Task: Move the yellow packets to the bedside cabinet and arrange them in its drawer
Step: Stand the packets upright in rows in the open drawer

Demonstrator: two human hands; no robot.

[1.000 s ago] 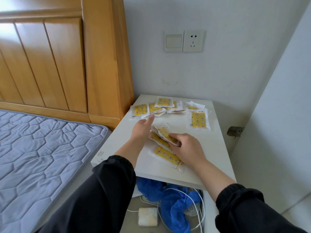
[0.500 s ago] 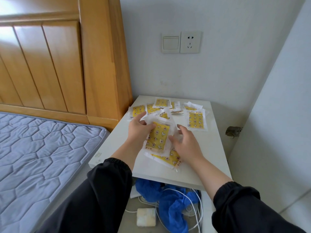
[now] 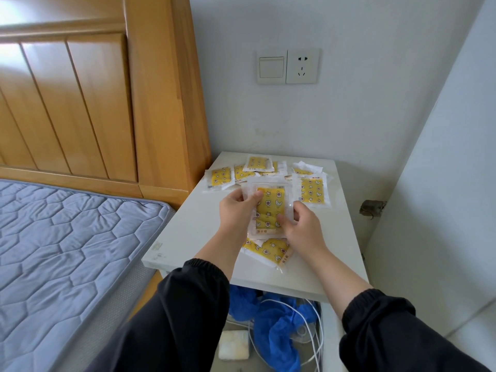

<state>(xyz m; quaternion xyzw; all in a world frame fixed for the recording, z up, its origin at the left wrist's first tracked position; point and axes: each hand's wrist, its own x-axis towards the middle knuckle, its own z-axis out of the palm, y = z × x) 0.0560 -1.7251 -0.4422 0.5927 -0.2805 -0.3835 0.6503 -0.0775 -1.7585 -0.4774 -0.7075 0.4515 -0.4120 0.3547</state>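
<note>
At frame centre, the left hand (image 3: 236,213) and right hand (image 3: 300,226) pinched a yellow packet (image 3: 268,208) (slick film), which might slip onto the cabinet top (image 3: 193,232).

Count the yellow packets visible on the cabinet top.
About 7: one held packet in both hands, one near-edge packet below it, one right packet, four overlapping in the back row. More may be hidden.
</note>
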